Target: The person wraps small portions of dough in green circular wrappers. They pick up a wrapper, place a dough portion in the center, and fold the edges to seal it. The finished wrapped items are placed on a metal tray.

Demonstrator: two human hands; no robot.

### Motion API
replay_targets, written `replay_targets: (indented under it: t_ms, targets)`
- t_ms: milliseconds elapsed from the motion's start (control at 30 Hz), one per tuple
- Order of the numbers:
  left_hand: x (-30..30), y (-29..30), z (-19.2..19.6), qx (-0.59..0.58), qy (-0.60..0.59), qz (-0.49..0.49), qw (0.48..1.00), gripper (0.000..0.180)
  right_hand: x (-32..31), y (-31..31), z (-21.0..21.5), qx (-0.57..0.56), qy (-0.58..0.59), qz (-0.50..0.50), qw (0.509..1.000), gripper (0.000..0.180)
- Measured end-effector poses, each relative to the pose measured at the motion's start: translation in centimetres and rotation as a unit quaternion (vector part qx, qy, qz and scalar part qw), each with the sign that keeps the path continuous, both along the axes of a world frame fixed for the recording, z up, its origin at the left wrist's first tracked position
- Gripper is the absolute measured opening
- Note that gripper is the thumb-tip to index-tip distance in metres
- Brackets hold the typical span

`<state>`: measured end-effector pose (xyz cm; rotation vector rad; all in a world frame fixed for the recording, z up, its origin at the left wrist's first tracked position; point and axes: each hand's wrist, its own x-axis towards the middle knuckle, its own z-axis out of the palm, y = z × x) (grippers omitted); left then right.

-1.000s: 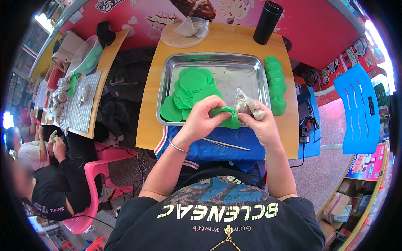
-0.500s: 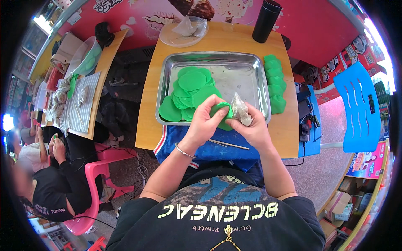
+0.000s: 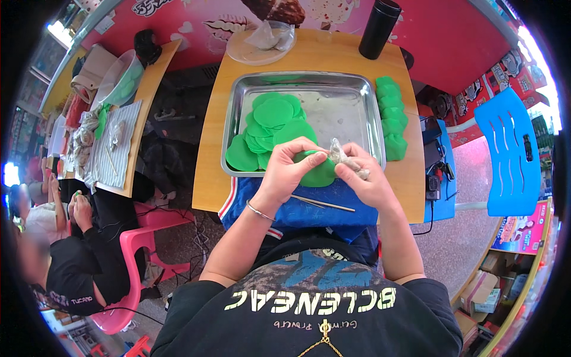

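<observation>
My left hand [image 3: 284,172] pinches a thin, round green sheet [image 3: 320,175] by its upper edge, thumb on top. The sheet hangs over the near rim of a metal tray [image 3: 345,101]. In my right hand [image 3: 370,181] is a small, crumpled clear plastic bag [image 3: 337,150] with pale greyish stuff inside, its pointed end up beside my left fingertips. A loose pile of similar green round sheets [image 3: 273,114] fills the tray's left side. Right of the tray, several folded green pieces [image 3: 392,125] lie overlapping in a row.
A blue cloth [image 3: 267,199] hangs over the near edge of the wooden table [image 3: 209,149], with thin sticks [image 3: 330,206] on it. A clear plastic lid [image 3: 244,50] and a black bottle [image 3: 379,30] stand at the back. A seated person [image 3: 71,256] works at left, by a pink chair [image 3: 132,262].
The green sheet, bunched at my left fingers before, now hangs flatter and lower below them. The bag has been turned and squeezed narrower in my right hand.
</observation>
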<state>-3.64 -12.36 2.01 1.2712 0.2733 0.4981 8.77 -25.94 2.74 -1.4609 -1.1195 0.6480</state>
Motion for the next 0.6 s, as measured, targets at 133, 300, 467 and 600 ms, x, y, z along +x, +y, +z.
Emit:
replay_targets:
  t_ms: [133, 300, 467, 600]
  targets:
    - [0.0, -0.6, -0.2, -0.086, -0.016, -0.002, 0.996, 0.006, -0.4, 0.0, 0.6, -0.054, 0.146, -0.056, 0.986, 0.012]
    - [0.3, -0.7, -0.5, -0.071, -0.014, 0.025, 0.997, 0.006, -0.1, 0.1, 0.7, 0.001, 0.056, -0.015, 0.998, 0.009]
    - [0.1, -0.7, -0.2, -0.055, -0.02, 0.026, 0.998, 0.007, -0.3, -0.1, 1.3, 0.009, 0.083, 0.029, 0.996, 0.009]
    - [0.1, -0.8, -0.3, -0.027, -0.032, 0.021, 0.999, 0.008, -0.4, 0.0, 0.7, -0.027, 0.156, -0.022, 0.987, 0.011]
